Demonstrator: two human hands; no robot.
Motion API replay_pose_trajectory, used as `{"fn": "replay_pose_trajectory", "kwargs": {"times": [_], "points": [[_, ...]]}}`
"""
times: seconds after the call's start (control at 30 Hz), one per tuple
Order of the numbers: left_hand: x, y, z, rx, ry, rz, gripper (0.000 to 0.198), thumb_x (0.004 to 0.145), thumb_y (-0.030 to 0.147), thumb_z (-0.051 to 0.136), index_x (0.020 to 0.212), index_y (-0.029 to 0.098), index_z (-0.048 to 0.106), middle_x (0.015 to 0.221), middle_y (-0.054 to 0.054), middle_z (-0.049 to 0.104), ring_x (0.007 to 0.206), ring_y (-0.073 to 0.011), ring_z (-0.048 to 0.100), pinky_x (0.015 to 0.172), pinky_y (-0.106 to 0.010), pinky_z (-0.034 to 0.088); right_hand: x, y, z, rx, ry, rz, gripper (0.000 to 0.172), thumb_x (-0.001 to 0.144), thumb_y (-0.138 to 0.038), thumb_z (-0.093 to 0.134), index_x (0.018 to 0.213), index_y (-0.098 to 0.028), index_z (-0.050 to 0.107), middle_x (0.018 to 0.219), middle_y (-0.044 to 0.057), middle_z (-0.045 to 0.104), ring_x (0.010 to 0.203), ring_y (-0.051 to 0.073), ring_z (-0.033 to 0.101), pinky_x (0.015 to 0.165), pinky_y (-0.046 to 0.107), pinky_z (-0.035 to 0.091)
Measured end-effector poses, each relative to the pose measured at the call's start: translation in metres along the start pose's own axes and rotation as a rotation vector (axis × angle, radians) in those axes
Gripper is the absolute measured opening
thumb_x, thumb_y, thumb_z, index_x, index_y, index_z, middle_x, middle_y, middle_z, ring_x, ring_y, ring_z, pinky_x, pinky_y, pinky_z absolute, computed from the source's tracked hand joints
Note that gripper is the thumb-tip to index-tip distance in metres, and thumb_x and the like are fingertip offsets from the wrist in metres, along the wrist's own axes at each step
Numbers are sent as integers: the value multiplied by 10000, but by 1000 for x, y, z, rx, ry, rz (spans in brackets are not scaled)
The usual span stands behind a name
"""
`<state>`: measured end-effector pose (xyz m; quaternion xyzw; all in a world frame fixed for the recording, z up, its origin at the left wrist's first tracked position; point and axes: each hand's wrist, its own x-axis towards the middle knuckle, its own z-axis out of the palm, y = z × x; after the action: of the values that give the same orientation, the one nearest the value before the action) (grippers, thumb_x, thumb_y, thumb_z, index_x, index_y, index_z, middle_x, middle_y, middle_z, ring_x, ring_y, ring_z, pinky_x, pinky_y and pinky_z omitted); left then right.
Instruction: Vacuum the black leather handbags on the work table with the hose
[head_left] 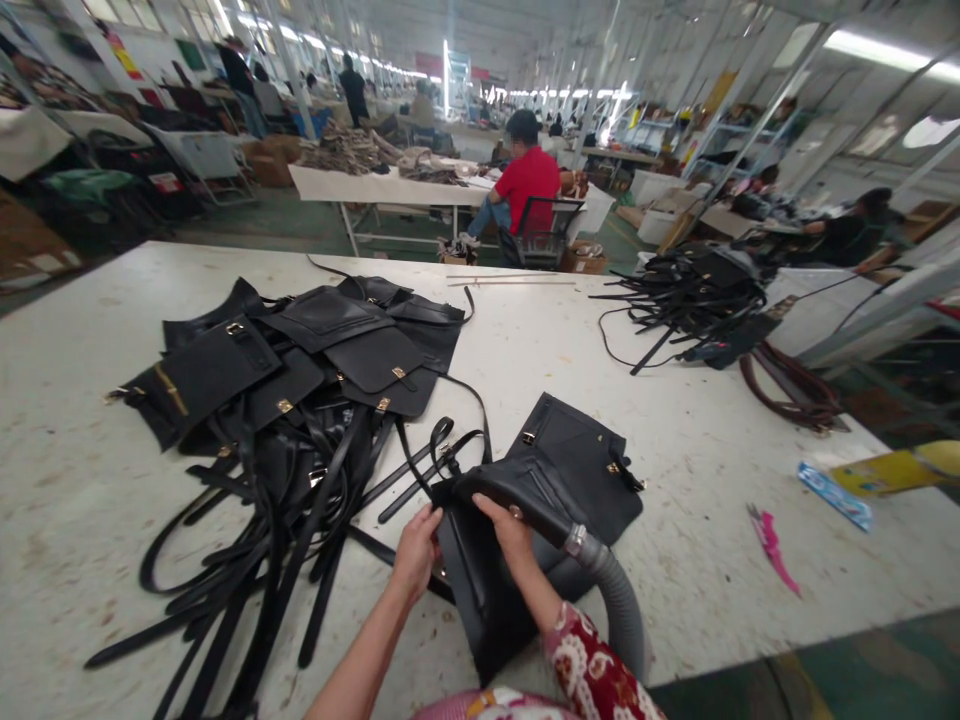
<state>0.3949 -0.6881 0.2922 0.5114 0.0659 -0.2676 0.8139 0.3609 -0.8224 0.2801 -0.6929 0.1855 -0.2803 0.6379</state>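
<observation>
A black leather bag [570,470] lies near the front edge of the white worktable [675,420]. My left hand [416,548] grips the bag's opening at its left side, fingers closed on the edge. My right hand [508,530] holds the opening's right side, fingers curled over the rim. A grey ribbed hose [619,600] with a black nozzle [517,495] runs from the lower right to the bag's mouth, beside my right hand. Thin black straps [442,455] trail from the bag toward the left.
A heap of black bags and long straps [285,400] covers the table's left half. A pile of black strips [690,295] sits at the far right. A pink tool [771,545] and a blue packet [834,495] lie right. A person in red [525,185] sits behind.
</observation>
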Motion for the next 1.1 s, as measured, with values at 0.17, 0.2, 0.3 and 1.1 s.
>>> {"fn": "replay_pose_trajectory", "kwargs": {"times": [0.17, 0.2, 0.3, 1.1], "points": [[12, 6, 3, 15, 86, 58, 402, 527, 349, 731, 833, 111, 624, 703, -38, 676, 720, -207, 625, 647, -303, 482, -22, 1, -4, -26, -2, 31, 331, 591, -339, 730, 886, -219, 637, 874, 15, 672, 861, 227, 598, 886, 388, 442], [13, 5, 4, 18, 88, 66, 395, 512, 350, 738, 808, 113, 629, 688, -33, 672, 721, -208, 622, 654, -304, 479, -24, 0, -1, -31, 3, 20, 340, 599, -327, 727, 907, -221, 628, 877, 16, 667, 873, 226, 592, 903, 386, 429], [9, -8, 3, 9, 80, 54, 387, 496, 373, 734, 772, 121, 633, 646, -20, 656, 692, -205, 612, 624, -298, 470, -24, -4, 12, -19, -20, -35, 293, 632, -296, 707, 900, -221, 617, 877, 15, 646, 872, 213, 582, 896, 362, 432], [16, -92, 61, 1891, -237, 835, 698, 753, 292, 513, 1370, 326, 187, 1469, -100, 157, 1330, -335, 117, 998, -606, 178, 84, 36, -83, -421, 120, -157, 233, 639, -445, 651, 718, -226, 673, 927, 46, 656, 1013, 264, 510, 984, 407, 305]]}}
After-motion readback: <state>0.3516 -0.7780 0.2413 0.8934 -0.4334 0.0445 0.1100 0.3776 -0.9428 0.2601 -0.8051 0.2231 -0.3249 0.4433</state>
